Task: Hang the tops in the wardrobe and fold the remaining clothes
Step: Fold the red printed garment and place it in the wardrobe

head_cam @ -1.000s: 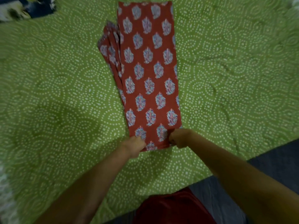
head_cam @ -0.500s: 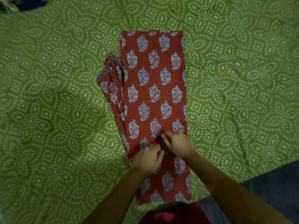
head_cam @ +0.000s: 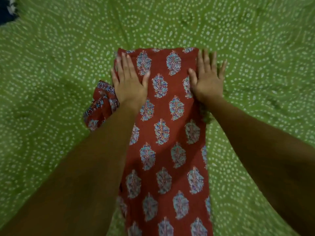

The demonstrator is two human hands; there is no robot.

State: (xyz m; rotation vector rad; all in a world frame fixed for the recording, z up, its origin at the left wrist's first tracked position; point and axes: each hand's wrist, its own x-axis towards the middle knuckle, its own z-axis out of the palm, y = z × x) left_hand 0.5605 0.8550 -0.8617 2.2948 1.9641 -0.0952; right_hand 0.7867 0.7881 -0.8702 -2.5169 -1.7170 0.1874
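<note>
Head view: left hand (head_cam: 129, 82) and right hand (head_cam: 207, 77), fingers straight, press flat on the far end of the garment (head_cam: 165, 150) on the bedspread (head_cam: 51, 57), mid-fold; next probably another fold lengthwise.

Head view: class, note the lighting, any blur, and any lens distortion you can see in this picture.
Head view: dim, even lighting; soft shadows beside the forearms; green bedsheet pattern smears toward the edges; wide-angle lens bows the red printed garment; both flat hands look fairly sharp.
</note>
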